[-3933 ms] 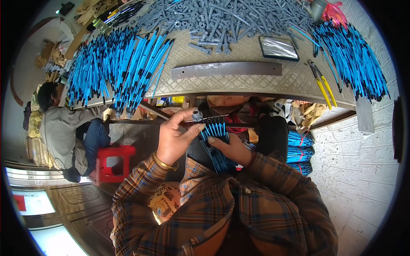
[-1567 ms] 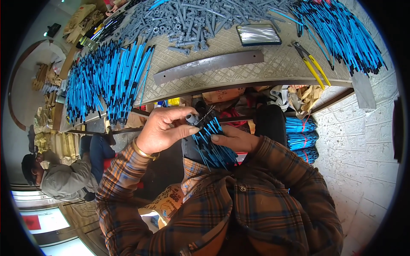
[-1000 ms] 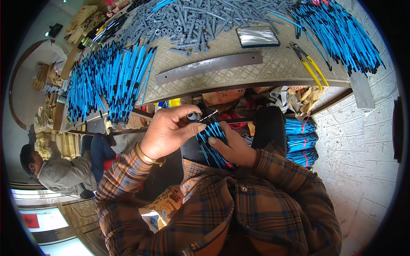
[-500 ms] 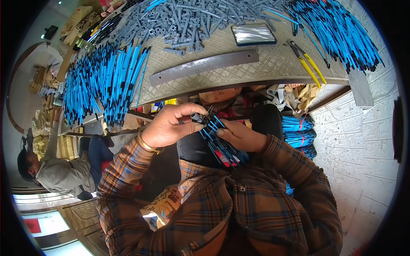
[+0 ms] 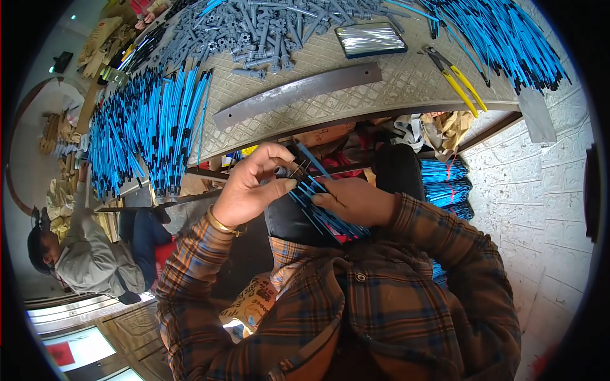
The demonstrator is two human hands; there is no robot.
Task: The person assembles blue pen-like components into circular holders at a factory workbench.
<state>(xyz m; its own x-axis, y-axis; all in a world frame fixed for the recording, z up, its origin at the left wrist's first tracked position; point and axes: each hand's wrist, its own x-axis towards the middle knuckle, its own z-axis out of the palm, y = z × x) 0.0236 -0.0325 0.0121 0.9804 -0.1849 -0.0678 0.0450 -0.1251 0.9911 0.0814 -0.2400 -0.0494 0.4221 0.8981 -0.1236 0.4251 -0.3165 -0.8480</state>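
My left hand (image 5: 254,181) is closed around a small grey plastic fitting (image 5: 279,171), thumb and fingers pinching near the head of a bundle. Wrapped about the other side of that bundle of thin blue rods (image 5: 318,214), my right hand (image 5: 356,200) has its thumb lying on top. The rods have dark ends and slant down over my lap. A single blue rod (image 5: 311,157) stands out at another angle, rising above my right hand. Thin metal wires show between the two hands. My fingers hide much of the fitting and the rod tops.
On the table (image 5: 318,114) lie a pile of grey plastic fittings (image 5: 254,32), a curved metal bar (image 5: 298,93), a tray of metal pins (image 5: 370,39) and yellow-handled pliers (image 5: 456,79). Blue rods (image 5: 152,127) are heaped at both ends. Another person (image 5: 95,247) sits at left.
One blue rod now sticks up out of line above the bundle. My left hand has shifted slightly left and tilted. The view has moved a little; the other person's arm has moved.
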